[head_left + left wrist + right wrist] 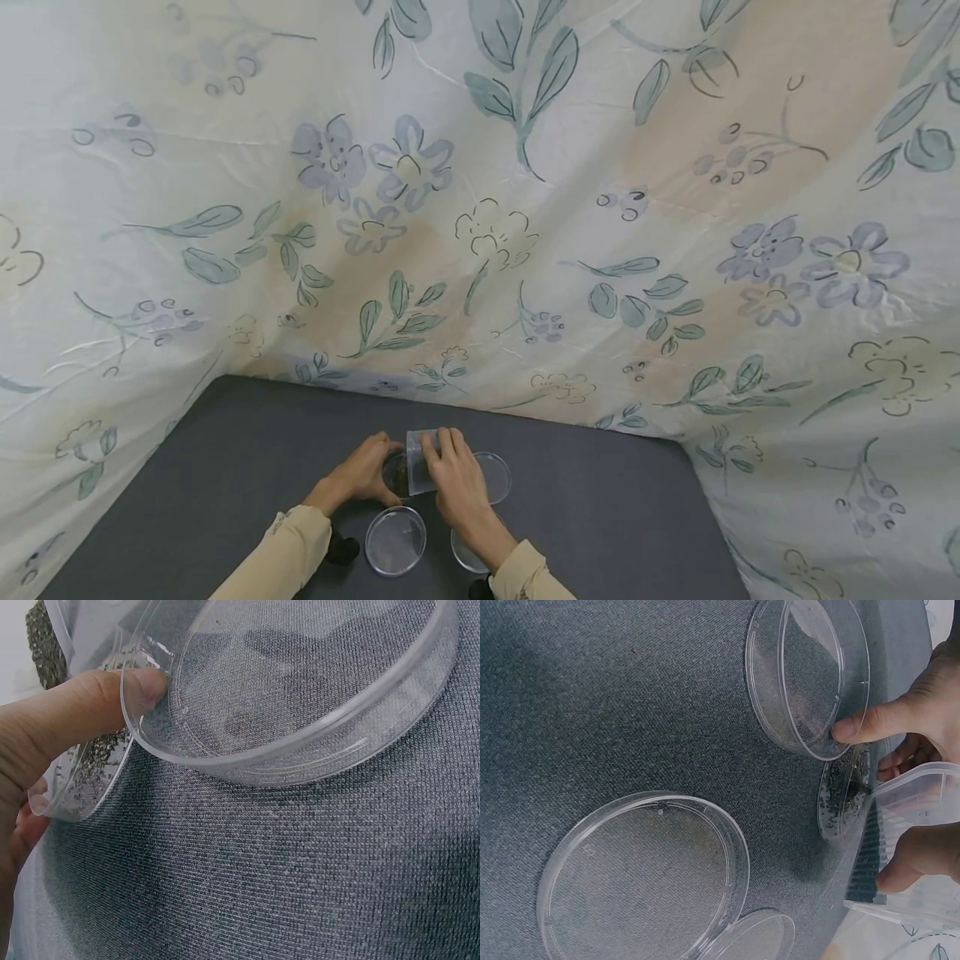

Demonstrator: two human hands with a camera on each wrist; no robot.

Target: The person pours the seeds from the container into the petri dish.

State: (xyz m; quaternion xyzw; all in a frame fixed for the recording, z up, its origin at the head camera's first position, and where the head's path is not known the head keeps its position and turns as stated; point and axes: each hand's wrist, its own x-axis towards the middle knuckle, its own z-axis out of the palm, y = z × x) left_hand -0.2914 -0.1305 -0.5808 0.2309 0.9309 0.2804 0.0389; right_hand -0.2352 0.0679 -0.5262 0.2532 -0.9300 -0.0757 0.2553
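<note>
In the lower middle of the head view, a clear tub [417,475] is held tilted in the grip of the right hand [459,479], with its mouth brought to the edge of a shallow clear dish [84,804]. That dish is steadied on the dark bench [615,500] by the left hand [367,471], whose thumb and fingers are curled round its side. Dark grains [101,754] are seen scattered in the dish at the left of the left wrist view, and more are seen in the tub at that view's upper left corner.

From this, the step in hand is judged to be the pouring of grains from tub to dish. For the next move, a slow, controlled tilt seems to be called for, with the dish kept still so that none is spilled.

Just below the left thumb a near dish [396,542] is seen with no grains in it. A right-hand dish [497,477] and a lower dish [467,554] are partly hidden by the right arm.
</note>
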